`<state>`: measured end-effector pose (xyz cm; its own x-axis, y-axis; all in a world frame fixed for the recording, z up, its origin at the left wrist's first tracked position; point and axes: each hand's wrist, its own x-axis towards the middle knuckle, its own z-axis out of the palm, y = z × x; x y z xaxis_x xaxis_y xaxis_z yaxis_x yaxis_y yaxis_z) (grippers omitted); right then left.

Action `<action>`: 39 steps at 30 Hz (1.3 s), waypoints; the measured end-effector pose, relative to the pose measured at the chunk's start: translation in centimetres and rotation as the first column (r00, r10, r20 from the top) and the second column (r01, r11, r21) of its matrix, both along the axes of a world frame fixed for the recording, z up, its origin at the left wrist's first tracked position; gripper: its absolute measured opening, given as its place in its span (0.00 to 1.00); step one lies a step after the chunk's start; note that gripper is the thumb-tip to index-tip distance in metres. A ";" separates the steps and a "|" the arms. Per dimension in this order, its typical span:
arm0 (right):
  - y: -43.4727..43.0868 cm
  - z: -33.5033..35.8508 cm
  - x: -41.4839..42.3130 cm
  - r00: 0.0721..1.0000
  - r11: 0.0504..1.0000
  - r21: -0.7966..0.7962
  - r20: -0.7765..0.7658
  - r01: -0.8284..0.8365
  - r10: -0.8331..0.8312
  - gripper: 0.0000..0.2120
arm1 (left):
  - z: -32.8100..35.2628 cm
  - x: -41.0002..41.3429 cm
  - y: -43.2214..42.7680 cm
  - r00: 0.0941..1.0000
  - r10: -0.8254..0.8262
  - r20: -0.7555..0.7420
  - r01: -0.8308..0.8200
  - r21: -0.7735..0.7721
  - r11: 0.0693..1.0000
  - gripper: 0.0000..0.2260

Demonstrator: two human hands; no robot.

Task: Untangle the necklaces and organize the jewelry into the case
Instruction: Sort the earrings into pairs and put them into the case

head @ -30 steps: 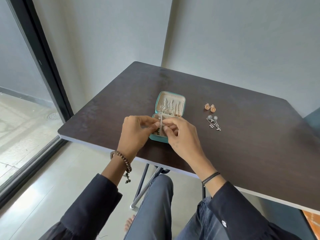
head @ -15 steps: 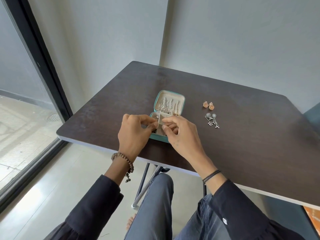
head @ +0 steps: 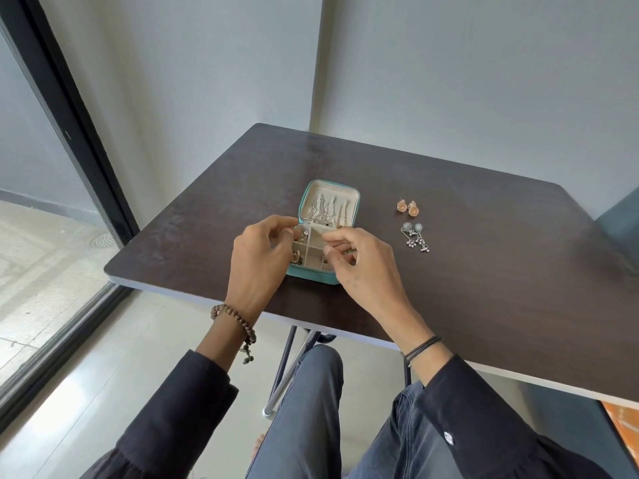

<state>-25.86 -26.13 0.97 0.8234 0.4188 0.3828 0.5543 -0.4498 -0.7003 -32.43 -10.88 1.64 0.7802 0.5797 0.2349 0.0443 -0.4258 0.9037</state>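
Note:
A small teal jewelry case (head: 311, 275) lies open near the front edge of the dark table (head: 484, 271). Its raised lid holds several silver chains (head: 325, 210). The cream tray (head: 313, 259) has square compartments, and small pieces lie in the left ones. My left hand (head: 257, 267) hovers over the case's left side, thumb and forefinger pinched together. On the case's right side, my right hand (head: 363, 271) has its fingertips pinched above the tray. Any thin chain between the fingers is too fine to see.
Two orange stud earrings (head: 408, 207) and a pair of silver dangling earrings (head: 416, 235) lie on the table right of the case. Walls close off the far side. A black window frame (head: 69, 133) runs down the left.
The hands held a silver piece upright between them over the case, then lowered it. They have since drawn apart, so the tray's compartments show between them.

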 end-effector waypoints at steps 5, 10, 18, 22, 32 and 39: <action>-1.4 0.4 0.5 0.999 0.999 0.029 -0.014 0.029 -0.029 0.09 | 1.2 1.0 -2.2 0.999 -0.042 -0.014 0.043 0.060 0.997 0.11; -4.1 0.8 1.4 0.996 0.996 0.036 -0.016 0.086 -0.086 0.08 | 2.4 2.8 -5.9 0.992 -0.129 0.005 0.128 0.084 0.988 0.10; -10.0 -0.1 5.5 0.960 0.963 0.004 -0.079 0.269 -0.268 0.08 | 1.5 7.6 -12.6 0.945 -0.301 -0.127 0.312 0.074 0.947 0.14; -12.0 -0.9 8.5 0.912 0.929 -0.036 -0.182 0.368 -0.368 0.09 | -0.7 10.3 -14.7 0.970 -0.210 -0.120 0.220 0.070 0.973 0.18; -12.0 -1.4 13.4 0.896 0.926 0.038 -0.272 0.375 -0.352 0.09 | -3.2 16.5 -13.9 0.983 -0.138 -0.125 0.162 0.206 0.965 0.13; -11.7 -1.8 14.6 0.937 0.961 -0.035 -0.214 0.274 -0.276 0.07 | -3.8 17.1 -13.2 0.961 -0.252 -0.116 0.274 0.257 0.927 0.08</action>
